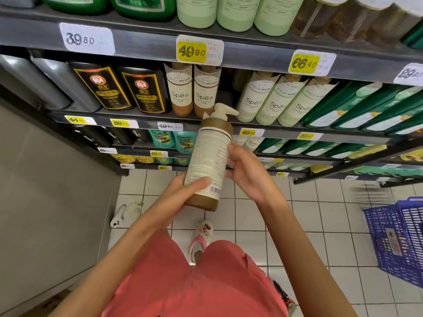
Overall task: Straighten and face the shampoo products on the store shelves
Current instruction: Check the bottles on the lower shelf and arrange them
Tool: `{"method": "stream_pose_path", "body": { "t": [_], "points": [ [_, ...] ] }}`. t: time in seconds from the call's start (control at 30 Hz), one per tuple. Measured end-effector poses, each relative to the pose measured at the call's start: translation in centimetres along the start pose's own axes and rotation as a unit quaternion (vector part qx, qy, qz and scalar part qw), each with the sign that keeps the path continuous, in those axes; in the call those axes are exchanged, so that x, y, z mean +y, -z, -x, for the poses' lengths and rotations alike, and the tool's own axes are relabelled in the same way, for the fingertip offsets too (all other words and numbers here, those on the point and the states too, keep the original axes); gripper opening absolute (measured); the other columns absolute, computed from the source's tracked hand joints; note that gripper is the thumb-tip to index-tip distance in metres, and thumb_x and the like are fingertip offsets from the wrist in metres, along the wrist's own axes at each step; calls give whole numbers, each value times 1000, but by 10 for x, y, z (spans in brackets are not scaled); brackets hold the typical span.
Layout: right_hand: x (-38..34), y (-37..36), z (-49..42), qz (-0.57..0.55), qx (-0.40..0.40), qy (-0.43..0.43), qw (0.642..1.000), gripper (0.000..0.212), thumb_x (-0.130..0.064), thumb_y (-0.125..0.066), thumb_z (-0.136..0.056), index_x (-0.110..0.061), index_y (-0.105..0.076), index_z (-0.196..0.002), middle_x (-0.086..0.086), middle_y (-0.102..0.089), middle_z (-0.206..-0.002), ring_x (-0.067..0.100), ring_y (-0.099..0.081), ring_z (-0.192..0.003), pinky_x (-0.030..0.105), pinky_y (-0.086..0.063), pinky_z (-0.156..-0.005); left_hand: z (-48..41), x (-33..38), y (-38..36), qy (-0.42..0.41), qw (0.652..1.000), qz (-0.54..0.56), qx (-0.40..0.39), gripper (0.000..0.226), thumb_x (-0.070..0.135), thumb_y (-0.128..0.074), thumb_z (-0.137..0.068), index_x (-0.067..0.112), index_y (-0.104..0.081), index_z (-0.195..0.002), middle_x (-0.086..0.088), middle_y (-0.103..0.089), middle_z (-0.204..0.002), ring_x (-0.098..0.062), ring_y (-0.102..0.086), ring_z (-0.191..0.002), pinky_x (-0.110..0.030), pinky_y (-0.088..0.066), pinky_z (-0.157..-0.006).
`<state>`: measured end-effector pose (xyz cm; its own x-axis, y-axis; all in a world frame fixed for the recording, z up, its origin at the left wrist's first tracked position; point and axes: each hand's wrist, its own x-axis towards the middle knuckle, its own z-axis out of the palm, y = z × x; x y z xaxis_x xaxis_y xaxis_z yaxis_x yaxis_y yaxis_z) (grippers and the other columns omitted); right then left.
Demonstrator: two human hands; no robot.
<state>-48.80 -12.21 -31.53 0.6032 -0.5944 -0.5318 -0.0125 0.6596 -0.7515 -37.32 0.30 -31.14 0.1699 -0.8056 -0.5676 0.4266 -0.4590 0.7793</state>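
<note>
We hold a brown Spes pump bottle off the shelf in both hands, back label facing us. Our left hand cups its base; our right hand wraps its side, probably to turn it before reshelving beside two matching bottles.

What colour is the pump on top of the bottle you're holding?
The pump is cream, on a brown bottle. The head view shows it best.
</note>
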Motion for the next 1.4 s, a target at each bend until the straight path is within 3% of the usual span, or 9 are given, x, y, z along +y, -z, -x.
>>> {"method": "stream_pose_path", "body": {
  "t": [0.1,0.27,0.37,0.47,0.57,0.67,0.83,1.17,1.4],
  "points": [
    [5,0,4,-83,-71,-27,994,42,-35,-54,-86,-11,-56,-120,16,-56,-116,33,-46,-113,43,-34,-100,10,1,4,60,969,194,-141,74,47,-83,-55,8,-60,-114,-17,-70,-99,-26,-70,-84,-31,-57,-68],
    [11,-19,5,-160,-149,-51,974,74,-47,-68,-75,-7,-47,-134,23,-45,-136,51,-15,-138,61,0,-115,7,-4,5,114,934,241,-239,74,53,-62,-75,-3,-52,-124,-30,-62,-109,-42,-63,-99,-51,-52,-85],
    [8,-15,1,-162,-72,-37,983,55,-41,-53,-87,-8,-49,-131,13,-60,-119,29,-53,-118,46,-35,-111,7,1,13,89,967,137,-193,65,60,-34,-85,13,-58,-124,-23,-62,-120,-35,-59,-113,-45,-52,-91],
    [-1,-13,0,-77,-16,-10,997,24,-27,-47,-96,-13,-60,-111,4,-71,-99,15,-68,-92,33,-55,-86,8,11,8,15,995,-74,-58,66,67,-53,-75,23,-50,-124,-2,-63,-121,-7,-64,-102,-19,-53,-76],
    [-2,-17,1,36,18,-9,999,26,-18,-51,-96,-7,-55,-119,9,-68,-106,17,-66,-94,32,-54,-88,0,1,-9,-43,957,-283,38,59,59,-68,-70,26,-48,-115,7,-61,-107,0,-60,-91,-12,-46,-67],
    [-1,-15,6,57,18,-19,998,28,-13,-50,-96,-6,-53,-122,13,-64,-115,19,-63,-98,32,-51,-91,-5,-11,-19,-56,967,-233,86,47,38,-72,-75,24,-49,-114,10,-61,-99,-1,-60,-88,-13,-47,-68],
    [3,-1,18,36,5,-19,999,42,-20,-48,-95,-8,-43,-136,14,-59,-128,19,-61,-104,31,-50,-88,-4,-13,-6,-12,998,-25,-48,45,46,-59,-71,27,-54,-111,11,-73,-94,-4,-68,-89,-15,-52,-66],
    [28,-5,24,9,-39,47,998,43,-9,-44,-96,-10,-36,-139,13,-55,-132,23,-56,-119,35,-51,-95,-16,0,6,5,992,-83,-98,58,50,-51,-75,31,-37,-128,9,-58,-123,-5,-58,-111,-27,-50,-90],
    [27,18,35,242,-67,133,959,73,7,-62,-83,-10,-28,-145,7,-47,-142,16,-49,-128,36,-42,-107,-30,-15,14,-111,962,-242,-55,70,-1,-66,-80,24,-29,-134,11,-52,-123,0,-52,-112,-17,-45,-94]
  ]
}}
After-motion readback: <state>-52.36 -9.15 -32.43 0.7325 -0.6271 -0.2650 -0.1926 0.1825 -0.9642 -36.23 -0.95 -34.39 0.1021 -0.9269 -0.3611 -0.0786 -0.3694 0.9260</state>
